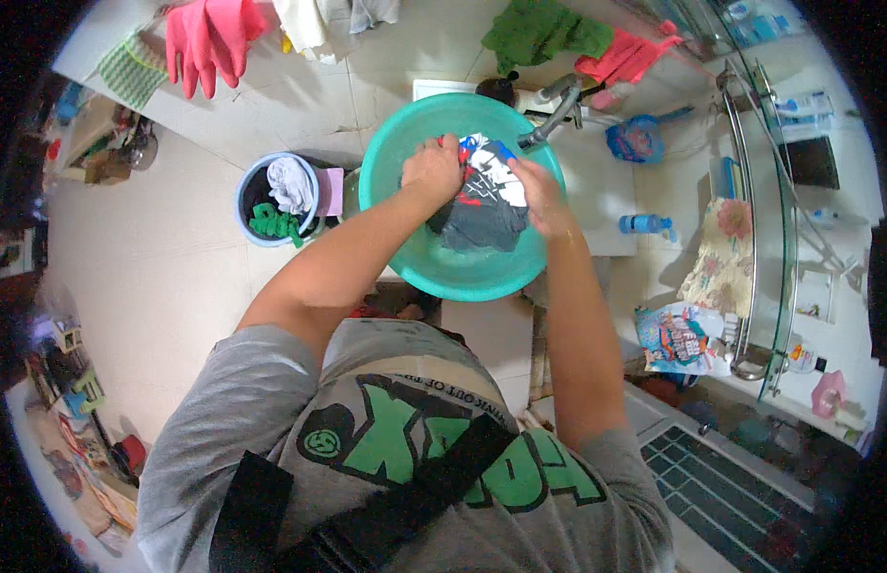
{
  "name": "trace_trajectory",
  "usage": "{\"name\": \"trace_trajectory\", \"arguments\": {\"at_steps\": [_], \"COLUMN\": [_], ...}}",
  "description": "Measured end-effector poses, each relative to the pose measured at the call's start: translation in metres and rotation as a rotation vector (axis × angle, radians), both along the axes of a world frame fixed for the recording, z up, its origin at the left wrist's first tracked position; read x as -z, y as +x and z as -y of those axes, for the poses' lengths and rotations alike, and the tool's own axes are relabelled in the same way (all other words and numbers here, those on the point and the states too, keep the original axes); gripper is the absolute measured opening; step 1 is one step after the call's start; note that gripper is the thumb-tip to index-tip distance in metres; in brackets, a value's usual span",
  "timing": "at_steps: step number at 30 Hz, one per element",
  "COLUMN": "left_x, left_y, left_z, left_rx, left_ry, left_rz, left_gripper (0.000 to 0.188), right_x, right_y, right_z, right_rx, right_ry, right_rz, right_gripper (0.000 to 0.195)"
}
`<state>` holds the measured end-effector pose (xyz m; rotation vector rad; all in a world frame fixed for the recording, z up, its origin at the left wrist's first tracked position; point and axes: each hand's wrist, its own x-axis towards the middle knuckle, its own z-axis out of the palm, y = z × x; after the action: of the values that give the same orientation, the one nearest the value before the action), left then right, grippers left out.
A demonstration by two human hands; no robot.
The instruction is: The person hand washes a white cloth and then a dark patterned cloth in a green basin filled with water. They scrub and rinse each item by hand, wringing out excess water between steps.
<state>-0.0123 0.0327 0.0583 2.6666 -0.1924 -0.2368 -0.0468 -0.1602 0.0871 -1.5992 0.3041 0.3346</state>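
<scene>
A dark grey garment (479,223) with white, red and blue parts lies bunched in a round green plastic basin (461,286). The basin seems to hold some water. My left hand (434,170) grips the cloth on its upper left side, fingers curled over it. On the right, my right hand (540,195) holds the white and blue part between thumb and fingers. A grey faucet (551,118) reaches over the basin's upper right rim, close above my right hand.
Left of the basin, a light blue bucket (240,208) holds white, green and dark clothes. Pink rubber gloves (210,43) and cloths hang along the wall. A blue bottle (640,224), a detergent bag (680,340) and a glass shelf (787,251) are at right.
</scene>
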Motion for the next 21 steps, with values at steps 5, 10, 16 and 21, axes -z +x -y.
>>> {"name": "trace_trajectory", "arguments": {"at_steps": [5, 10, 16, 21], "left_x": [-0.038, 0.005, 0.056, -0.022], "left_y": [-0.013, -0.017, 0.017, -0.026], "left_z": [-0.001, 0.037, 0.059, 0.054], "left_rx": [0.366, 0.885, -0.119, 0.004], "left_ry": [0.566, 0.328, -0.138, -1.244], "left_rz": [0.149, -0.010, -0.319, -1.150], "left_gripper": [0.072, 0.080, 0.076, 0.035], "right_x": [0.017, 0.068, 0.053, 0.114], "right_y": [-0.058, -0.081, -0.048, -0.020], "right_z": [0.029, 0.012, -0.050, -0.020], "right_rx": [-0.095, 0.250, 0.572, 0.696], "right_ry": [-0.859, -0.394, 0.112, 1.018], "right_rz": [0.628, -0.149, -0.500, -0.315], "right_gripper": [0.042, 0.066, 0.072, 0.060]}}
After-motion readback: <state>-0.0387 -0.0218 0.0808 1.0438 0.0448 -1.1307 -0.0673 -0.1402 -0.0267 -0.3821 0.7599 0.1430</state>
